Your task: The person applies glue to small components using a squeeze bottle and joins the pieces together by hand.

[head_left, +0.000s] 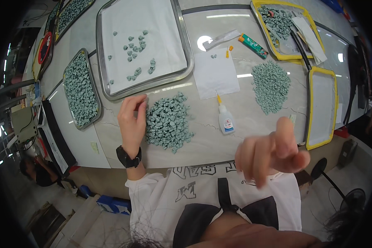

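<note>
A heap of pale green stones (pixel 169 123) lies on the table in front of me. At its left edge rests my left hand (pixel 132 118), fingers bent and closed toward the thumb; whatever they may hold is too small or hidden to make out. My right hand (pixel 273 153) is lifted above the table's front edge, blurred, its fingers partly bent, and I cannot see whether it holds anything. Between the hands stands a small white glue bottle (pixel 227 120) with a yellow nozzle, pointing away from me. Beyond it lies a white paper sheet (pixel 215 78) with two small stones.
A large metal tray (pixel 190 53), paper-lined with scattered stones, lies at the back. A smaller filled tray (pixel 96 95) is at left. Finer green stones (pixel 271 87) lie at right, near a yellow-edged tray (pixel 335 99). A green-orange tube (pixel 253 46) and another yellow-edged tray (pixel 314 25) lie behind.
</note>
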The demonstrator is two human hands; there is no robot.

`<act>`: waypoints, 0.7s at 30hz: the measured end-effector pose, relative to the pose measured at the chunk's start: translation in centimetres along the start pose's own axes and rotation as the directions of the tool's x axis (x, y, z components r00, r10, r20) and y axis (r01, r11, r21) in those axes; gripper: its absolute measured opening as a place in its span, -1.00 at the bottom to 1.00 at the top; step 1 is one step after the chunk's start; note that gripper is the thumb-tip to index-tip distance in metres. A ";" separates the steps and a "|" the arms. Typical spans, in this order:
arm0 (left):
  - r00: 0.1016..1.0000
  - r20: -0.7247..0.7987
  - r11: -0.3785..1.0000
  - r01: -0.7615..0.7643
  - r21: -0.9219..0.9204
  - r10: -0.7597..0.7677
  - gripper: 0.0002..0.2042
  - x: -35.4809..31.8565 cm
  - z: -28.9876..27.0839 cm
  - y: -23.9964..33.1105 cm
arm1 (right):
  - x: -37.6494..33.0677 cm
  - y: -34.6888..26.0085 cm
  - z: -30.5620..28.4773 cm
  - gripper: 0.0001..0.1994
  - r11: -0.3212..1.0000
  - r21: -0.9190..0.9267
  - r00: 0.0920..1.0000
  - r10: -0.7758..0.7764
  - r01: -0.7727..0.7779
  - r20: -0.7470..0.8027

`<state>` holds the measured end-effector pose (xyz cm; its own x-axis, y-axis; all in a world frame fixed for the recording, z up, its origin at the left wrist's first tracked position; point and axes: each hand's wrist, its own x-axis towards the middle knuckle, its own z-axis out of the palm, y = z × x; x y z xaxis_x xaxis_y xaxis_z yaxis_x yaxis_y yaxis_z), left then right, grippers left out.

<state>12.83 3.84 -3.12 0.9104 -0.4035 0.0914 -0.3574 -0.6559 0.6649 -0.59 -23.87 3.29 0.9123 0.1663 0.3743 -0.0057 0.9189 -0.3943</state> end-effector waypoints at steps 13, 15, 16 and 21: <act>0.844 0.530 0.206 0.505 -0.838 0.083 -0.82 -1.9 5.6 7.6 | 0.3 0.9 -4.2 -0.55 0.254 -0.934 0.966 0.014 -0.252 -0.257; 0.877 0.477 0.227 0.453 -0.862 0.061 -0.76 -2.0 5.8 6.9 | -0.9 2.4 -3.9 -0.60 0.504 -0.847 0.966 -0.084 -0.169 -0.243; 0.875 0.480 0.228 0.457 -0.860 0.057 -0.76 -2.1 5.8 6.8 | -1.4 3.1 -4.1 -0.60 0.707 -0.705 0.950 -0.182 -0.054 -0.255; 0.867 0.498 0.079 0.496 -0.865 0.008 -0.70 -2.7 6.3 6.4 | -0.9 3.8 -5.5 -0.52 0.509 -0.860 0.975 -0.208 0.043 -0.075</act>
<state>6.83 -3.25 -3.77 0.6830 -0.6725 -0.2849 0.6035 0.2999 0.7388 0.84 -22.46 -3.12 0.9215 -0.0554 0.3845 0.3882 0.1676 -0.9062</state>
